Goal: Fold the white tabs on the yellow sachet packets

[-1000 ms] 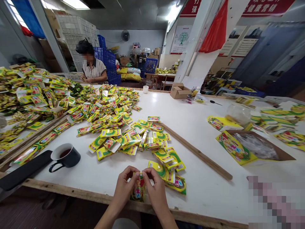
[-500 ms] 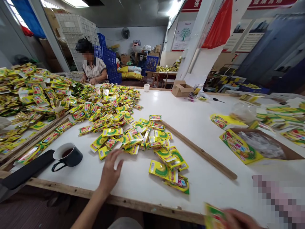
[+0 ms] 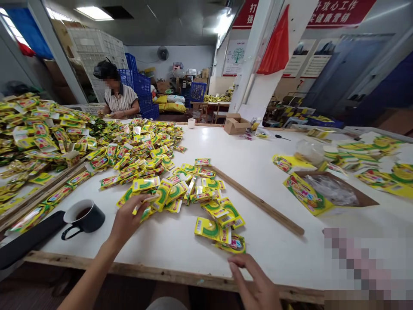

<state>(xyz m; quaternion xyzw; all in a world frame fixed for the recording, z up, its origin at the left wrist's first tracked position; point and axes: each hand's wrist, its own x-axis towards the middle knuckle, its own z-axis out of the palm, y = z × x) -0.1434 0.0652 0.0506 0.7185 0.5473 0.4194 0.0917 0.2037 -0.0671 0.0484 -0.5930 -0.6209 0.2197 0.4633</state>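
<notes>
My left hand (image 3: 129, 217) reaches over the white table (image 3: 258, 181) and closes its fingers on a yellow-green packet (image 3: 146, 209) at the near edge of the heap of packets (image 3: 145, 159). My right hand (image 3: 256, 282) hovers at the table's front edge, fingers apart and holding nothing. A few loose packets (image 3: 214, 228) lie just beyond it.
A dark mug (image 3: 84, 216) of tea and a black strip (image 3: 29, 241) sit near the left front edge. A wooden slat (image 3: 258, 200) lies diagonally mid-table. A box with plastic bags (image 3: 332, 191) and more packets are at right. Another person (image 3: 118, 97) sits at the far left.
My left hand let go of the packet held by both hands and reached forward to the heap. My right hand swung right with that packet and now comes back with nothing in it.
</notes>
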